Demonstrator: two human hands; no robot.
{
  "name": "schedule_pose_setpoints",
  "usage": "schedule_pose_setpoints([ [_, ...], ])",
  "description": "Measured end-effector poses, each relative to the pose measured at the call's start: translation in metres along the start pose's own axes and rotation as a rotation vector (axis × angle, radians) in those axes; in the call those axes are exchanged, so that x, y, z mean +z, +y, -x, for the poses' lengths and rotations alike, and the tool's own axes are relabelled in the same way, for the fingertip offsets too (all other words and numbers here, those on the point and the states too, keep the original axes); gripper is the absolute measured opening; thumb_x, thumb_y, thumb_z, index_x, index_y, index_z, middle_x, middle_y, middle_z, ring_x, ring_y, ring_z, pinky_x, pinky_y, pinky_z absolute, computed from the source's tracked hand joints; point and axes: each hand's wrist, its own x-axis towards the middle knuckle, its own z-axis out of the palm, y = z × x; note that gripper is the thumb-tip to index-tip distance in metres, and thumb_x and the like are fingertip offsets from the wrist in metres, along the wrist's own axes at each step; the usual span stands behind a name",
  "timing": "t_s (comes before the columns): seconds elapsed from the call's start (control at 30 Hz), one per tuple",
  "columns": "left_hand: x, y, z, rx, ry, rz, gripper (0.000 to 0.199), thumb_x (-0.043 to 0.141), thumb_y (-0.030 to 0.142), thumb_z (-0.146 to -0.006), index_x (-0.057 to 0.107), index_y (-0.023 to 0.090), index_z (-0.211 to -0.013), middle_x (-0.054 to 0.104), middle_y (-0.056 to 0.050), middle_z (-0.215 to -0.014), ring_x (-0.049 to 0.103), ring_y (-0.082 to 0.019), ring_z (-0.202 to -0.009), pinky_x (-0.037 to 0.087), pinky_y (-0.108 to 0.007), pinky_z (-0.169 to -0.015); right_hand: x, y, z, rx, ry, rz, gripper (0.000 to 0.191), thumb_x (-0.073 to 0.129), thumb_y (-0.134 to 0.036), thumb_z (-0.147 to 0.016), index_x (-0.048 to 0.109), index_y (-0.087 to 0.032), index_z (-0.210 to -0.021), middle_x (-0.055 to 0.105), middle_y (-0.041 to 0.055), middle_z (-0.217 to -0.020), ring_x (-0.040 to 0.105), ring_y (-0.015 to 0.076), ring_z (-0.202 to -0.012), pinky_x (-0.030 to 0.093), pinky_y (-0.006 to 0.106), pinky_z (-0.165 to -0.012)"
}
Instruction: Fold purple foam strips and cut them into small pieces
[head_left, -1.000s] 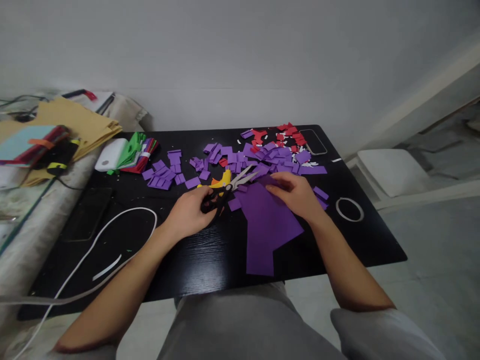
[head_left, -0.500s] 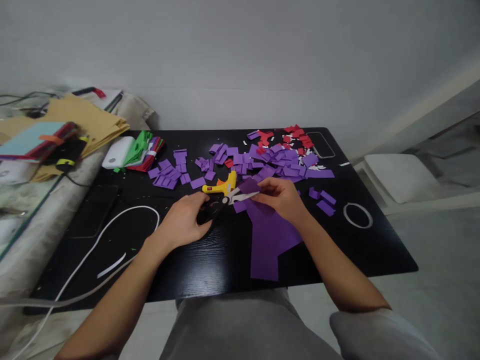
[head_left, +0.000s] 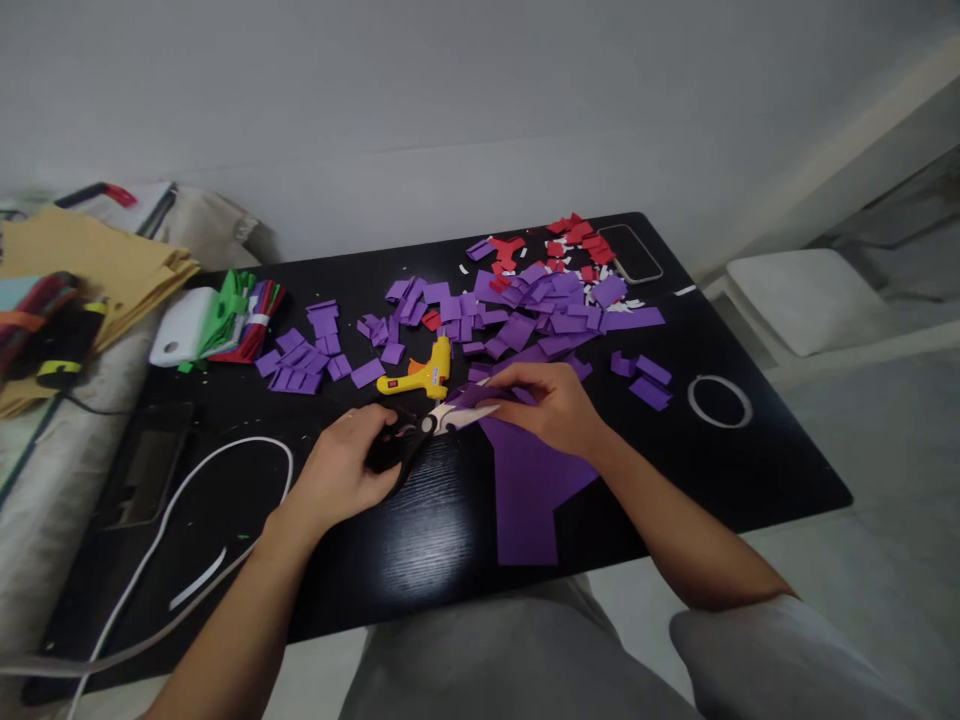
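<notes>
My left hand [head_left: 346, 462] is closed round the black handles of a pair of scissors [head_left: 429, 424], whose blades stand parted and point right. Between the blades lies the edge of a small folded piece of purple paper [head_left: 471, 396]. My right hand [head_left: 553, 405] pinches that piece, fingers pressed together and partly hiding it. Below the right hand, larger purple sheets [head_left: 525, 505] lie flat on the black table [head_left: 360, 575]. Just behind the scissors rests a yellow glue gun [head_left: 421, 376], its nozzle end turned away from me.
Many purple cut pieces [head_left: 547, 300] are heaped at the back, beside red scraps [head_left: 577, 240]. A bundle of coloured paper [head_left: 244, 320] lies at the left rear. A white cable [head_left: 161, 525] loops over the left side. A tape ring [head_left: 720, 402] lies at right.
The camera view has turned slightly, so the table appears tilted. The scissors and the small purple piece have come a little lower and nearer to me. Both hands keep their hold.
</notes>
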Motion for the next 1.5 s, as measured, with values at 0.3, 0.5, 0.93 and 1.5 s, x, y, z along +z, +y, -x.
schedule_pose_setpoints([
  [0.3, -0.0011, 0.0007, -0.0008, 0.0, -0.024, 0.036, 0.016, 0.063, 0.023, -0.085, 0.062, 0.019, -0.1, 0.072, -0.002, -0.083, 0.069, -0.02, -0.071, 0.051, -0.028, -0.068, 0.0007, -0.0039, 0.0009, -0.015, -0.044, -0.034, 0.017, 0.09, -0.031, -0.078, 0.084, -0.024, -0.092, 0.08, 0.0003, -0.083, 0.072, 0.0166, -0.078, 0.056, 0.028, -0.073],
  [0.5, -0.002, 0.0003, 0.0001, -0.03, -0.078, 0.07, 0.008, 0.065, 0.025, -0.087, 0.062, 0.02, -0.092, 0.07, -0.001, -0.078, 0.065, -0.017, -0.066, 0.048, -0.026, -0.063, 0.0002, -0.0018, 0.0026, -0.057, -0.02, 0.07, 0.015, 0.086, -0.029, -0.083, 0.084, -0.025, -0.097, 0.081, 0.0004, -0.086, 0.072, 0.0171, -0.079, 0.055, 0.028, -0.072],
  [0.93, -0.0067, 0.0042, -0.0044, -0.128, -0.178, 0.163, 0.022, 0.061, 0.036, -0.093, 0.062, 0.02, -0.079, 0.065, 0.001, -0.068, 0.062, -0.015, -0.061, 0.043, -0.025, -0.06, 0.0004, -0.0033, 0.0032, -0.062, -0.03, 0.077, 0.012, 0.078, -0.028, -0.089, 0.084, -0.024, -0.099, 0.083, 0.0014, -0.094, 0.076, 0.0186, -0.087, 0.059, 0.03, -0.081],
  [1.5, -0.0048, 0.0097, 0.0032, -0.242, -0.207, 0.346, 0.042, 0.07, 0.045, -0.09, 0.047, 0.019, -0.067, 0.045, 0.005, -0.062, 0.041, -0.01, -0.058, 0.033, -0.022, -0.055, -0.005, -0.0017, -0.0009, 0.148, -0.027, -0.183, 0.023, 0.088, -0.037, -0.077, 0.078, -0.02, -0.09, 0.075, 0.0013, -0.083, 0.069, 0.0156, -0.074, 0.056, 0.029, -0.069],
])
